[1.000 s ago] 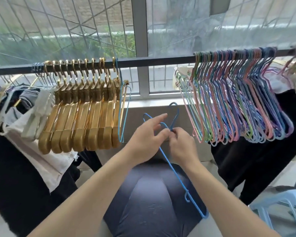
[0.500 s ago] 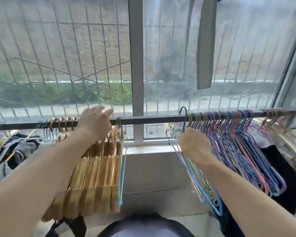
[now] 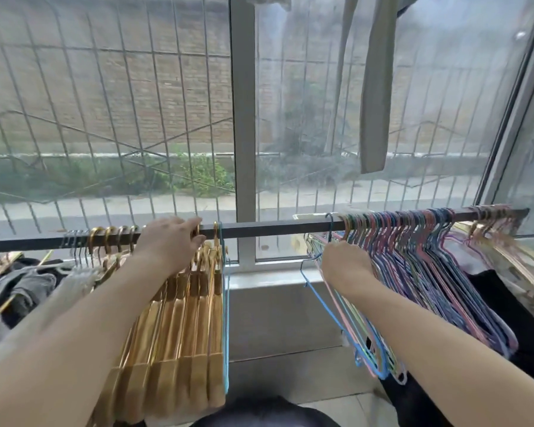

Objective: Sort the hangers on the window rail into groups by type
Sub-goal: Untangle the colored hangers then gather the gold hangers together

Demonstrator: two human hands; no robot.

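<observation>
I see the dark window rail (image 3: 259, 227) crossing mid-frame; left hand (image 3: 170, 241) rests on the hooks of the gold hangers (image 3: 179, 328), fingers fairly straight, gripping nothing I can make out; one blue wire hanger (image 3: 226, 318) hangs just beside the gold group's right edge; right hand (image 3: 342, 263) pinches a blue hanger (image 3: 316, 291), hook over the rail, at the left end of the coloured wire hangers (image 3: 429, 272); clothes (image 3: 28, 288) at far left.
</observation>
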